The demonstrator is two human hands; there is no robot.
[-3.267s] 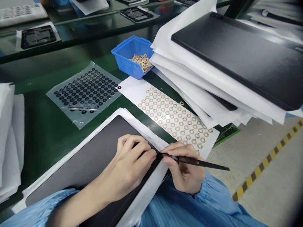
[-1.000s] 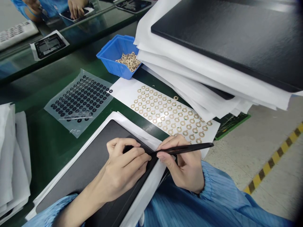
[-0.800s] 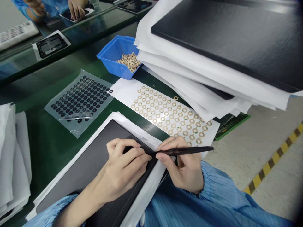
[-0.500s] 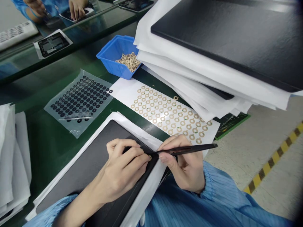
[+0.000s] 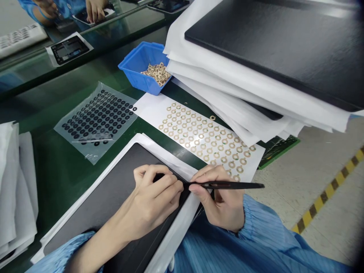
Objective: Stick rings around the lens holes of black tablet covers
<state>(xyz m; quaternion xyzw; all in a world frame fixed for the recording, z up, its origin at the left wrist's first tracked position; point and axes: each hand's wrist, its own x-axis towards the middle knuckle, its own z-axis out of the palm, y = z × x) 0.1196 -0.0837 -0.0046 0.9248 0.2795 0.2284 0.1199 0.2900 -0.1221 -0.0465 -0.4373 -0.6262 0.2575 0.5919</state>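
Panel (image 5: 102, 193): lies flat, black face up, on a white sheet (image 5: 163, 149) in front of the person, set at a slant; its right-hand edge is the working area. The left hand (image 5: 156, 191) rests on it near that edge, fingers curled and bunched; whether they pinch a small part cannot be told, as the contact point is covered. The right hand (image 5: 220, 195) grasps the tweezers (image 5: 230, 185) between thumb and fingers, close to the working end, shaft pointing out to the right. The tips run in beside the left fingertips and are hidden there.

Assessment: this looks like fine placing or adjusting at the panel's edge. The short grip suits it. Good practice would be to steady the panel with the left hand, keep tweezer pressure light, and keep the points from dragging across the dark face, which would likely show scratches. Opening the left fingers slightly would give a clearer sight of the tips.

Surroundings: the tan ring sheet (image 5: 148, 106) lies just beyond the right hand, the black ring film (image 5: 93, 153) to its left, and the blue bin (image 5: 142, 79) of loose rings behind.
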